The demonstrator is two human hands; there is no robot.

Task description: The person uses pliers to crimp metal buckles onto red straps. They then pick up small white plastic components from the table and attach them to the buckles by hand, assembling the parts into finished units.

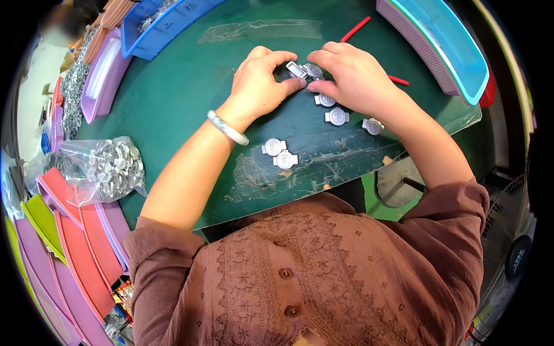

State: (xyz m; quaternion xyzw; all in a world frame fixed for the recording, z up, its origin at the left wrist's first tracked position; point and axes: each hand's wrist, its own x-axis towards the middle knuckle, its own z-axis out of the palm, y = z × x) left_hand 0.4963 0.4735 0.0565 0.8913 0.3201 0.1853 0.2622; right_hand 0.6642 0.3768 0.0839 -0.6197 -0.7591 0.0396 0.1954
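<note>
Over the far middle of the table, my left hand (254, 86) curls thumb and forefinger around a small silver rectangular metal loop (296, 70). Facing it, my right hand (360, 78) has its thumb and forefinger bent around a round silver metal piece (313, 71), which touches the loop. Similar round pieces with side tabs lie near my right wrist: one (326, 100) partly under the hand, one (337, 116) nearer me, another (373, 126) by the forearm. Two more, a piece (273, 146) and its neighbour (285, 160), touch each other nearer the front edge.
Red handles (356, 29) of a tool stick out from behind my right hand. A turquoise bin (470, 69) stands far right, a blue bin (164, 32) far left. At left are a clear bag of metal parts (118, 167) and stacked coloured bins (86, 254). Tape crosses the green table (190, 86).
</note>
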